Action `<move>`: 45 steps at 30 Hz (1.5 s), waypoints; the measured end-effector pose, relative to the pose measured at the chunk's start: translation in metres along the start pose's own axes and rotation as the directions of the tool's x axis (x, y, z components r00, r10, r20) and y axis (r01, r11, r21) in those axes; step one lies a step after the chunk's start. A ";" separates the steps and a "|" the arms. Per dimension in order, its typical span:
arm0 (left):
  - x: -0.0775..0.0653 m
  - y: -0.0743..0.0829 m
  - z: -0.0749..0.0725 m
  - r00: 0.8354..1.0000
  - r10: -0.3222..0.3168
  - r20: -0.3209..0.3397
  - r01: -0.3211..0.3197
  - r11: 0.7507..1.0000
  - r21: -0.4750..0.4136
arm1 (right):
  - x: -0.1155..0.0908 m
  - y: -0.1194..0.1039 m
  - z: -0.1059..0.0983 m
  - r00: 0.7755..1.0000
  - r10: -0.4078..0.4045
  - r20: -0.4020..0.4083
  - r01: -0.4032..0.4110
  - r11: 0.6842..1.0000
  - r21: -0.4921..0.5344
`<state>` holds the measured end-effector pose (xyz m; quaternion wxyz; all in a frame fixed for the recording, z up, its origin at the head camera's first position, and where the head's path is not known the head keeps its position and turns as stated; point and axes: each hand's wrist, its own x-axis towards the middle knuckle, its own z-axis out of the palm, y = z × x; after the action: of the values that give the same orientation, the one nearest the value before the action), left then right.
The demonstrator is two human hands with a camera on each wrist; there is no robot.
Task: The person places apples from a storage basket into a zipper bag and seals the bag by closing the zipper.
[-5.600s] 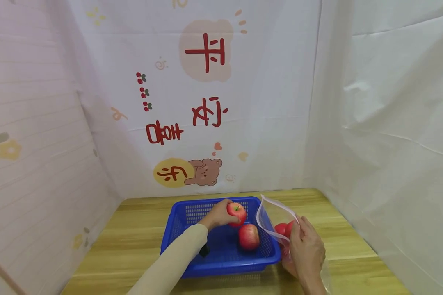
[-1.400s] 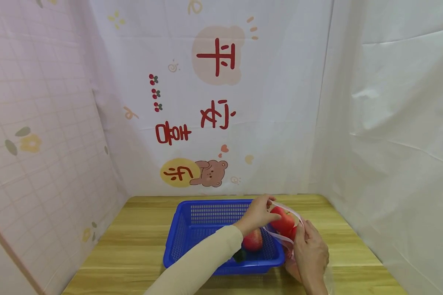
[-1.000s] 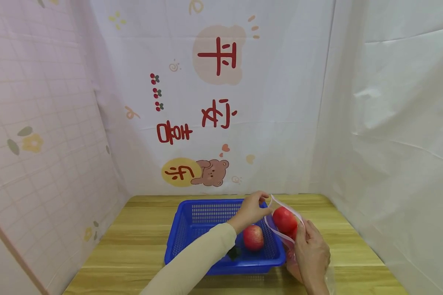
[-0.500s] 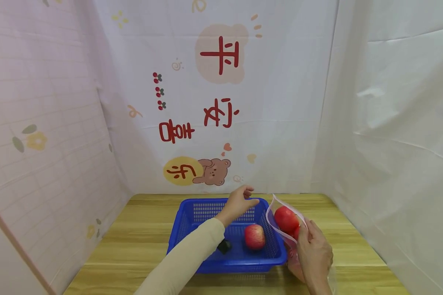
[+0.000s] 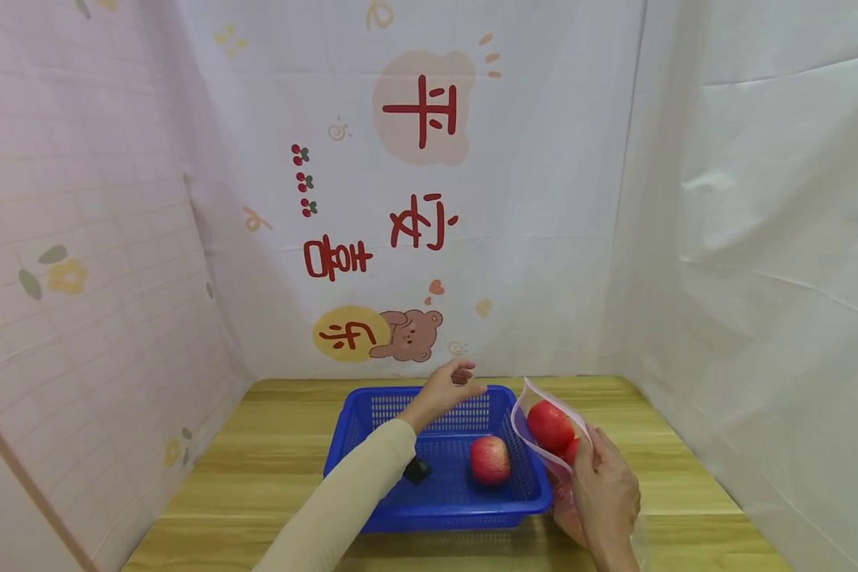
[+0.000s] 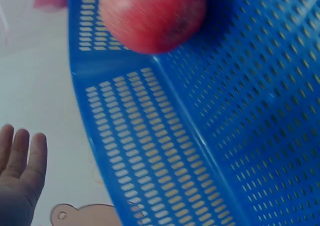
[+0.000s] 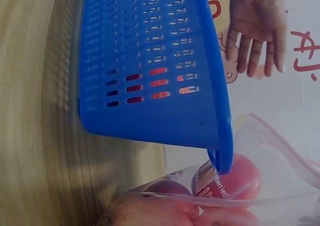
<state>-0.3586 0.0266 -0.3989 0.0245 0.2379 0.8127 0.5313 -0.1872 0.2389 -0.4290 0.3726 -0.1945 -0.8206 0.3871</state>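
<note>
On the desk, we see the right hand grip the bag at three o'clock from the basket, presumably spreading its mouth; the empty left hand hovers near twelve.

Your clear bag gapes at the blue basket's three o'clock, seemingly holding several red apples; one streaked apple sits inside the basket, toward three.
</note>
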 end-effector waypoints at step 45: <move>-0.006 -0.071 0.041 0.931 -0.082 0.355 0.009 0.979 0.204 | -0.001 0.002 -0.003 1.000 -0.006 -0.003 0.006 1.000 -0.023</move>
<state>-0.3664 0.0363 -0.4803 0.1618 0.3138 0.8486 0.3939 -0.1843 0.2408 -0.4305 0.3728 -0.1971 -0.8250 0.3761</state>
